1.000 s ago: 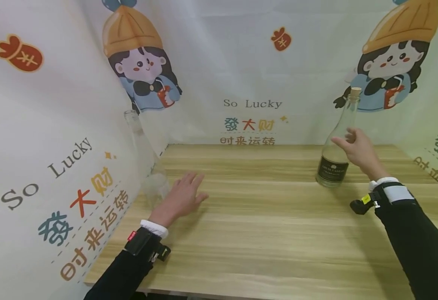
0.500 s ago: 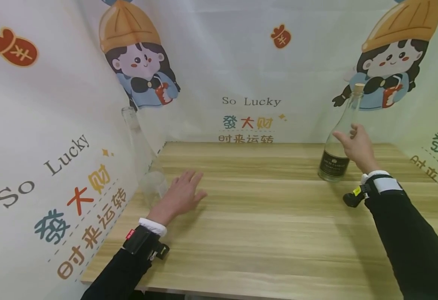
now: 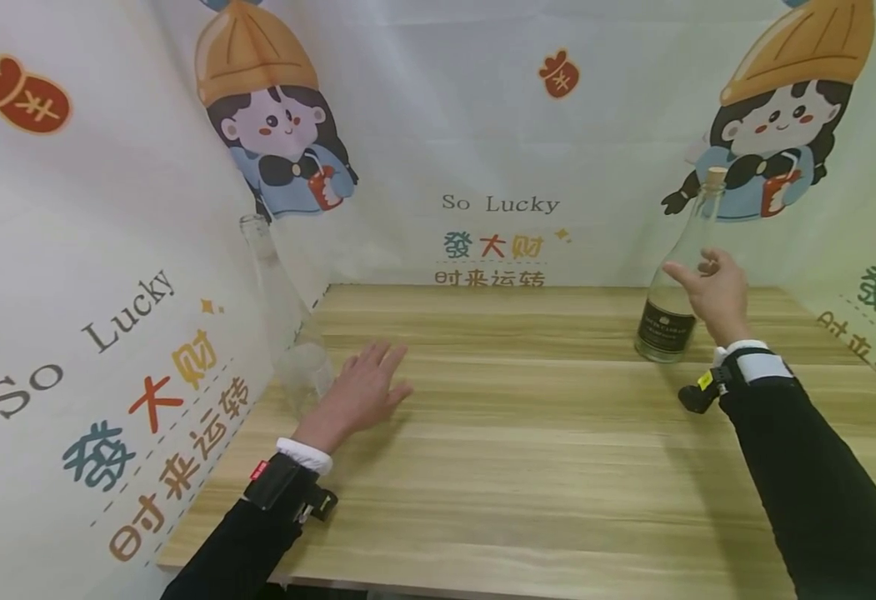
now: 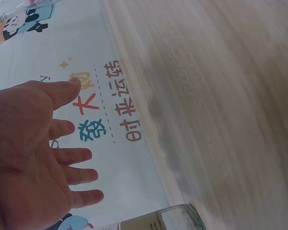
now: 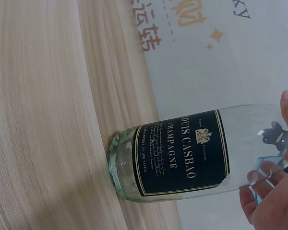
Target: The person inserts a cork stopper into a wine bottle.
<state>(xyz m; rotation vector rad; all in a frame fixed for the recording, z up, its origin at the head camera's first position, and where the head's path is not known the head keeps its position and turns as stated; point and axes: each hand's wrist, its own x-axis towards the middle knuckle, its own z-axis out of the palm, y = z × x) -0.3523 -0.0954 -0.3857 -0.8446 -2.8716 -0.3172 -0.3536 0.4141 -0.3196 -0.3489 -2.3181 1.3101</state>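
Note:
A clear glass champagne bottle (image 3: 666, 321) with a dark label and a cork (image 3: 715, 177) stands upright at the back right of the wooden table. My right hand (image 3: 718, 296) is at its right side, thumb and loosely bent fingers spread about the shoulder; the thumb overlaps the glass in the head view. In the right wrist view the bottle's label (image 5: 180, 153) faces me. On the left, a second clear glass bottle (image 3: 302, 367) stands upright without a visible cork. My left hand (image 3: 358, 392) is just right of it, fingers straight and spread, palm bare in the left wrist view.
A light wooden table (image 3: 498, 433) carries both bottles. A white printed drape (image 3: 400, 108) hangs behind it and along both sides, close beside the left bottle. The table's front edge runs along the bottom of the head view.
The head view shifts slightly. My right hand's thumb and fingers alter their pose a little beside the champagne bottle. The left hand and both bottles stay in place on the table.

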